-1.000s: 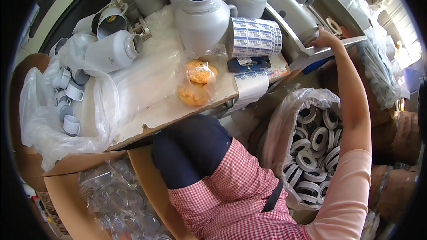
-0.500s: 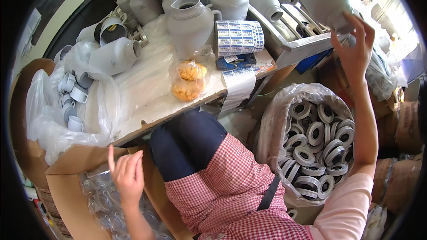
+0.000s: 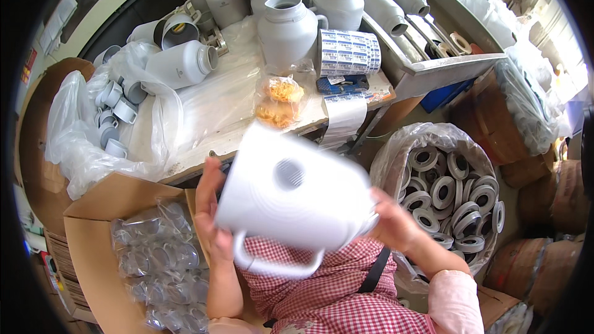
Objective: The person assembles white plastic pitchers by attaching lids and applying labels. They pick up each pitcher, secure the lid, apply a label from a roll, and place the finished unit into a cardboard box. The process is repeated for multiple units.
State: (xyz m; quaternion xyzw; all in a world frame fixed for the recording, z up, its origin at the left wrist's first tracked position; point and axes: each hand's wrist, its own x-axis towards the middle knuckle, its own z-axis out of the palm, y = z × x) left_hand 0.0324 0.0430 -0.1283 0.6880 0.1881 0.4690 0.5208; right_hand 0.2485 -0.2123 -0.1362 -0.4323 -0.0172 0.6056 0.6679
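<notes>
A light grey jug body with a loop handle lies tilted on its side between my hands, slightly blurred. Its wide end faces left, where my left hand is closed on it. At the narrower neck end, my right hand grips from the right. A dark round spot shows on the jug's side. Behind it on the worktable are a bag with two orange-yellow baked pieces and a roll of printed labels. Similar jug bodies stand farther back.
Below left is an open cardboard box with plastic-wrapped pieces. A clear bag of small grey cups sits at the table's left. To my right, a lined container holds many grey rings. A metal-edged tray carries long grey bodies.
My right hand has come down from the upper right with the jug body to in front of me. My left hand has moved up and right and taken hold of its wide end.
</notes>
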